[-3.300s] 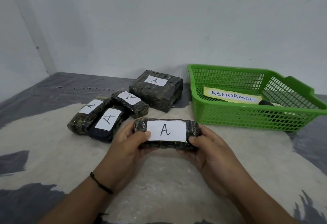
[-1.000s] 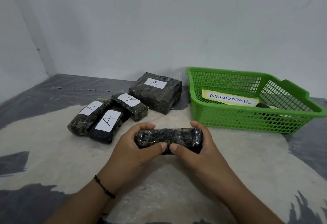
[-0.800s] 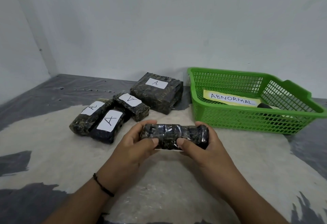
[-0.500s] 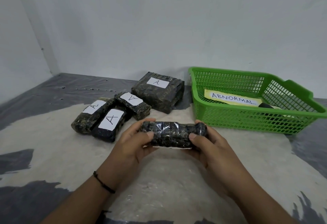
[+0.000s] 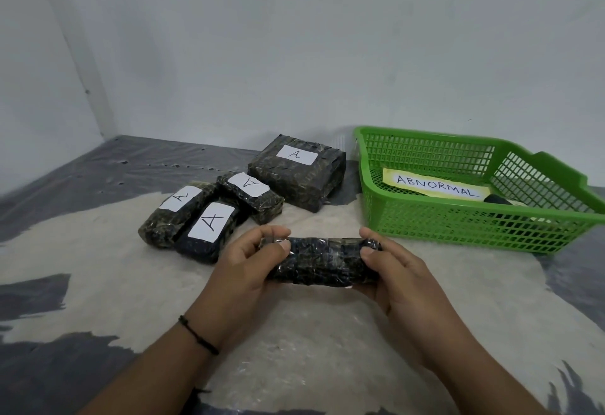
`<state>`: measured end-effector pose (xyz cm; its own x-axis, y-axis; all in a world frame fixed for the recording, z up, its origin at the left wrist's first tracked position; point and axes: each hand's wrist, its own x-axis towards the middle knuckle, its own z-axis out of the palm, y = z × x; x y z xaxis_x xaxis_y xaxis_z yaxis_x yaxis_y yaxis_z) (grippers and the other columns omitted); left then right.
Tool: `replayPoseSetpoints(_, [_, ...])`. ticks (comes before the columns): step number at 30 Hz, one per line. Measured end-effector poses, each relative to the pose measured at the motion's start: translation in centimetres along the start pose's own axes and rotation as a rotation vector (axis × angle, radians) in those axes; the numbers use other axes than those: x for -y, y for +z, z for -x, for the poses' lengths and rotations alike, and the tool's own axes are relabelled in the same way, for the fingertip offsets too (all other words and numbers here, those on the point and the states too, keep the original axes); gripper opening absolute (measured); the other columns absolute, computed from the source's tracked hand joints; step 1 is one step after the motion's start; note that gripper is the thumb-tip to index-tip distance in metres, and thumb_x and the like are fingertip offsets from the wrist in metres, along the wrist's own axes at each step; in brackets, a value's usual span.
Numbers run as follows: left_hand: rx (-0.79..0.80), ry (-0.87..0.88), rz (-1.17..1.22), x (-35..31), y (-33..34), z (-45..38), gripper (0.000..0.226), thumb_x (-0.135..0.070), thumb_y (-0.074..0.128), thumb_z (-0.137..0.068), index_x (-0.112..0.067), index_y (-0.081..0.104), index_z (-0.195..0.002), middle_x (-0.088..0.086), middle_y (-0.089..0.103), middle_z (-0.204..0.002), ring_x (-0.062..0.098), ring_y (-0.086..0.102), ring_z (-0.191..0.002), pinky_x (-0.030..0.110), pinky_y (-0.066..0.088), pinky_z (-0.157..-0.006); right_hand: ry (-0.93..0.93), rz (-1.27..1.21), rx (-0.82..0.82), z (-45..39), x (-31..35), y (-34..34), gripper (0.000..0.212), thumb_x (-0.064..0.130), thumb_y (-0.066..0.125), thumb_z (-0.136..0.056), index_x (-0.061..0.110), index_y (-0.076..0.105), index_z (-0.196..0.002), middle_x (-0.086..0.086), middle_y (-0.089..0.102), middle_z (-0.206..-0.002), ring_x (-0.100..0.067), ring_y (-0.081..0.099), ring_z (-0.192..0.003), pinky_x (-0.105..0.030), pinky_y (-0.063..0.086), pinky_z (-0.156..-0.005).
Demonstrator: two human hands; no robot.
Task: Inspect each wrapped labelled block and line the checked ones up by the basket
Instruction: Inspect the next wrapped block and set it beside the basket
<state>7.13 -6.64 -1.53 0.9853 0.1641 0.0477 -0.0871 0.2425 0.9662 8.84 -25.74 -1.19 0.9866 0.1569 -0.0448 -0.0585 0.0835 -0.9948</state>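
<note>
A dark plastic-wrapped block [image 5: 322,259] is held level above the floor, its plain side toward me and its label hidden. My left hand [image 5: 244,265] grips its left end with thumb on top. My right hand [image 5: 397,272] grips the right end. Behind it lie three small wrapped blocks with white "A" labels: one at the left [image 5: 173,214], one in the middle [image 5: 209,231], one behind them [image 5: 252,193]. A larger "A" block [image 5: 298,170] sits next to the green basket [image 5: 458,228].
The basket holds a yellow "ABNORMAL" sign [image 5: 435,187] and a dark item [image 5: 494,200]. A pale patch on grey plastic sheeting [image 5: 82,169] covers the floor. White walls meet at a corner at the back left.
The block has been turned over between both hands, so its "A" label no longer faces me. Over the last second it kept rotating and rose slightly toward me.
</note>
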Motion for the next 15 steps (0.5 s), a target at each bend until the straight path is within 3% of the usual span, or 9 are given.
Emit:
replayPoseSetpoints(2, [-0.014,0.003,-0.055,-0.2,-0.1,0.0,0.040,-0.038,0.071,-0.051,-0.017,0.072,-0.085,0.012,0.065,-0.083,0.026,0.059,-0.085,0.056,0.047,-0.092,0.010,-0.023,0.011,0.1,-0.1,0.1,0.049,0.030,0.067,-0.075,0.024,0.060,-0.123,-0.003,0.064,-0.125,-0.019,0.064,-0.109,-0.045,0.046,-0.101])
replayPoseSetpoints(5, [-0.012,0.013,-0.079,-0.1,-0.1,0.0,0.038,-0.039,0.070,-0.051,-0.020,0.073,-0.084,0.009,0.066,-0.081,0.024,0.059,-0.081,0.056,0.048,-0.089,-0.008,0.054,-0.013,0.1,-0.1,0.3,0.035,0.026,0.063,-0.086,0.028,0.060,-0.120,-0.002,0.064,-0.122,-0.016,0.063,-0.108,-0.044,0.047,-0.101])
replayPoseSetpoints(10, [0.002,0.010,-0.110,0.3,0.3,0.4,0.046,-0.039,0.075,-0.049,-0.020,0.068,-0.091,0.004,0.068,-0.082,0.014,0.064,-0.074,0.029,0.052,-0.068,-0.032,0.141,-0.023,0.2,-0.1,0.7,0.040,0.028,0.059,-0.086,0.029,0.056,-0.126,0.005,0.065,-0.115,-0.012,0.065,-0.103,-0.042,0.048,-0.100])
replayPoseSetpoints(13, [-0.020,0.068,-0.254,0.0,0.3,0.4,0.046,-0.033,0.078,-0.053,-0.017,0.065,-0.094,0.001,0.068,-0.081,0.006,0.065,-0.066,0.016,0.051,-0.060,-0.041,0.178,-0.030,0.4,-0.2,1.0,0.051,0.047,0.065,-0.072,0.038,0.056,-0.121,0.009,0.063,-0.119,-0.011,0.063,-0.107,-0.040,0.045,-0.102])
replayPoseSetpoints(15, [-0.022,0.094,-0.273,-0.1,0.3,0.4,0.042,-0.026,0.075,-0.056,-0.014,0.064,-0.095,0.002,0.067,-0.081,0.003,0.064,-0.062,0.014,0.050,-0.057,-0.033,0.235,-0.030,0.6,-0.3,1.3,0.057,0.052,0.069,-0.066,0.041,0.052,-0.119,0.010,0.063,-0.115,-0.008,0.063,-0.103,-0.031,0.047,-0.096])
